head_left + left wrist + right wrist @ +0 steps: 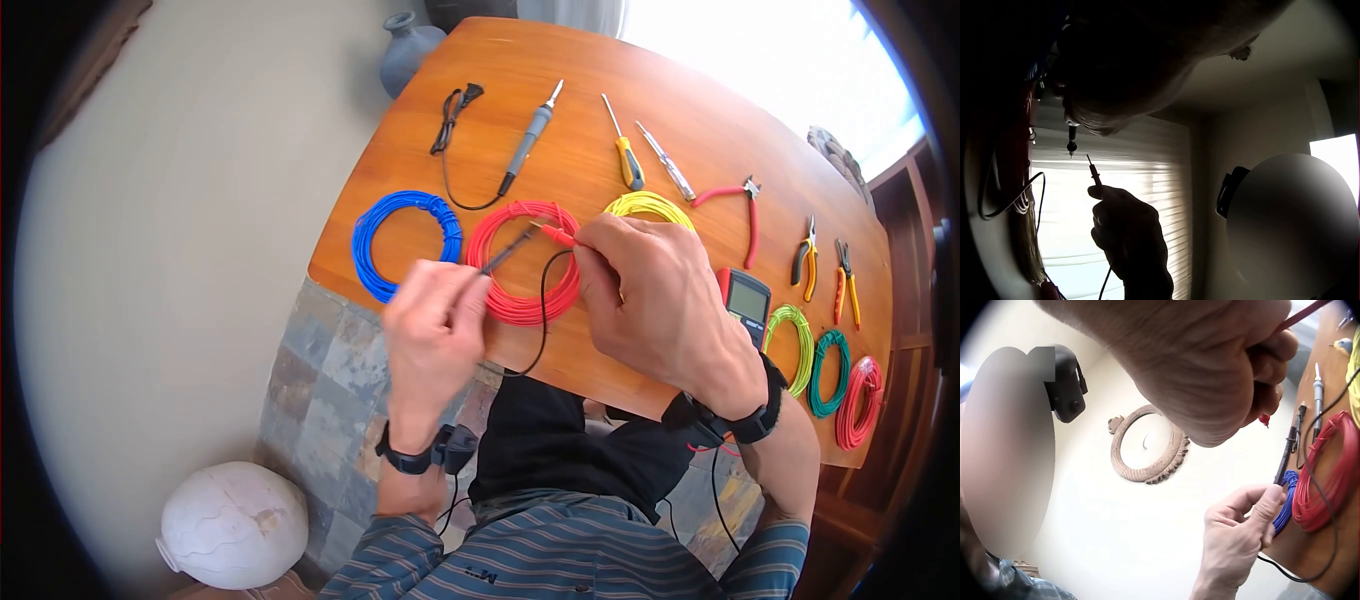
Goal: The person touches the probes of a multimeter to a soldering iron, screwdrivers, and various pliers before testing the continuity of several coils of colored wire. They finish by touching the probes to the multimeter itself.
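Note:
Both hands are raised over the front of the wooden table (440,130), above a coil of red wire (519,312). My left hand (430,320) pinches a black test probe (508,250) between thumb and fingers, its tip pointing up and right. In my right hand (665,295) is a red test probe (560,236), its metal tip turned toward the black one. The left wrist view shows the black probe's tip (1072,149) close to the red probe's tip (1089,160), with a small gap. A black lead (545,315) loops below. The multimeter (747,300) lies beside the right wrist.
Coils of blue wire (370,230) and yellow wire (650,202) flank the red coil. Behind lie a soldering iron (527,145), screwdriver (628,160), tester screwdriver (667,160) and red-handled cutters (753,220). Pliers (805,262) and several smaller coils (828,375) are at right.

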{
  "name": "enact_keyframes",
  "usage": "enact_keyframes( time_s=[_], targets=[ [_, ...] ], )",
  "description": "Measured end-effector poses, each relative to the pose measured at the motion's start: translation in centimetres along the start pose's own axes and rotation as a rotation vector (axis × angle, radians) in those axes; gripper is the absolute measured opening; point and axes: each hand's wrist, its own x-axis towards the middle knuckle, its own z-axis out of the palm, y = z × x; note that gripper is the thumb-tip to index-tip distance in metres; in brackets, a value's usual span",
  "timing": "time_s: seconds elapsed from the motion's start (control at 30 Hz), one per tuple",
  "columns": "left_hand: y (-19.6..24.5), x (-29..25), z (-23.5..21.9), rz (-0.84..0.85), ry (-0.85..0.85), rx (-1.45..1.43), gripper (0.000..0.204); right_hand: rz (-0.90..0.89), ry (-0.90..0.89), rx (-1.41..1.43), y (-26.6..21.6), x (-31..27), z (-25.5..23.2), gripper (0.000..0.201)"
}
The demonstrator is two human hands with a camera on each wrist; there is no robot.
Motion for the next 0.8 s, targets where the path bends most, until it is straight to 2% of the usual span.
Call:
enact_keyframes(
  time_s=[0.13,0.23,0.3,0.37,0.43,0.57,0.67,0.8],
  targets=[
    [-3.3,2.0,-3.6,-0.126,0.150,0.148,0.010,-0.027,-0.062,0.038,-0.5,1.7,1.3,0.004],
    [-5.0,3.0,-5.1,-0.144,0.168,0.219,0.012,-0.005,-0.158,0.028,-0.8,3.0,2.3,0.007],
    [-5.3,3.3,-5.4,-0.135,0.156,0.240,0.013,-0.026,-0.186,0.041,-0.6,4.0,3.1,0.008],
    [-5.6,3.4,-5.5,-0.118,0.075,0.285,0.013,-0.044,-0.214,0.054,-0.1,5.1,4.2,0.009],
    [-5.6,3.5,-5.4,-0.108,0.065,0.282,0.013,0.002,-0.225,0.159,0.4,6.2,5.6,0.014],
    [-5.7,3.3,-5.7,-0.097,0.034,0.285,0.013,0.029,-0.227,0.163,0.7,7.9,8.2,0.014],
    [-5.2,3.1,-6.1,-0.156,0.046,0.155,0.011,0.058,-0.270,0.085,0.4,8.7,8.9,0.022],
    [-5.3,2.9,-6.4,-0.144,0.038,0.149,0.010,0.125,-0.339,0.019,0.4,9.2,9.6,0.026]
  ],
)
